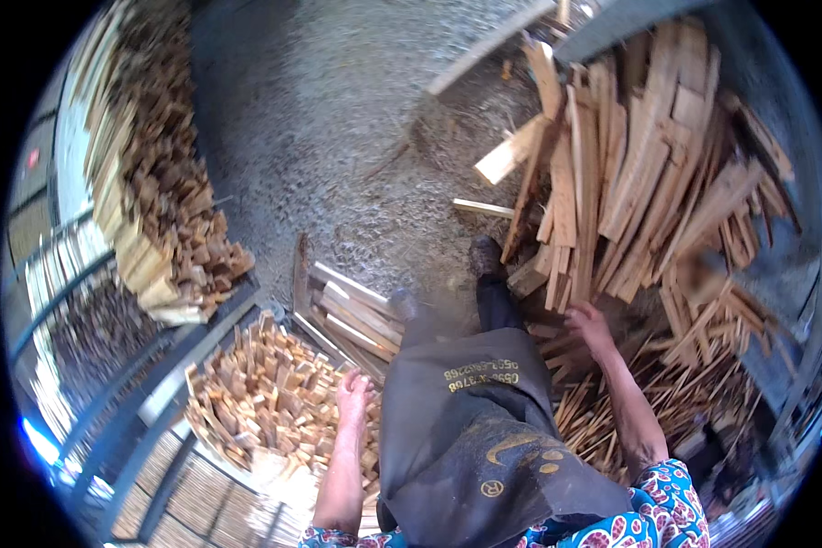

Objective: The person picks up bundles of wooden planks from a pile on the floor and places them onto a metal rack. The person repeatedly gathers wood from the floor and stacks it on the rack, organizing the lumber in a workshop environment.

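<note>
My left hand [354, 391] hovers beside a stack of short cut wood pieces [274, 388], its fingers loosely bent with nothing visible in them. To the right, my right hand [588, 329] reaches toward the near ends of a pile of long wood slats [612, 183]. Its fingers are apart and slightly curled; no held piece shows, and I cannot tell whether they touch the wood. Between my arms a dark apron [470, 429] covers my lap. Just past the left hand, a small bundle of slats [354, 310] lies near my leg.
A tall row of stacked wood [155, 210] runs along the left, beside metal rails [110, 292]. Thin sticks [648, 393] lie heaped under my right forearm. A loose pale slat [484, 208] rests on the dusty floor [310, 119]. A grey beam [612, 27] crosses at the upper right.
</note>
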The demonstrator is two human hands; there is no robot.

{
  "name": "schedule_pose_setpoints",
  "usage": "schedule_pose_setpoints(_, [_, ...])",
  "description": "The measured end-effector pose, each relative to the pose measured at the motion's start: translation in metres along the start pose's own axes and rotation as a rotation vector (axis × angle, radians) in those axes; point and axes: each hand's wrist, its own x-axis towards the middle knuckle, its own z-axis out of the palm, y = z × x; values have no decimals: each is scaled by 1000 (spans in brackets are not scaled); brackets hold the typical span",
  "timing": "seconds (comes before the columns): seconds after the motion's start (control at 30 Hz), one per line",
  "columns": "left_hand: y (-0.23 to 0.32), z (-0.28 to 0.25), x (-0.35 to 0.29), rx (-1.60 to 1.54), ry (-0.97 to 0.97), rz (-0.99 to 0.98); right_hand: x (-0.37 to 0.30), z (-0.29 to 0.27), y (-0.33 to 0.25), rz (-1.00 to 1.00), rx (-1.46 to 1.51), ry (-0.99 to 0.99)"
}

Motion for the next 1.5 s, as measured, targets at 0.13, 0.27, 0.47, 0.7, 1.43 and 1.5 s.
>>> schedule_pose_setpoints(0.13, [71,33,11,182,-127,124,-13,-18,59,72,155,132])
schedule_pose_setpoints(0.27, [92,42,43,244,-238,174,-29,1,100,182,219,200])
schedule_pose_setpoints(0.47, [155,150,32,439,-381,259,1,0,76,-186,162,318])
schedule_pose_setpoints(0.7, [175,335,50,761,-764,478,89,-30,67,-201,74,506])
schedule_pose_setpoints(1.43, [70,389,19,214,-694,321,139,-41,12,-176,-31,35])
schedule_pose_setpoints(1.5, [64,385,18,85,-616,179,161,-28,37,-159,29,136])
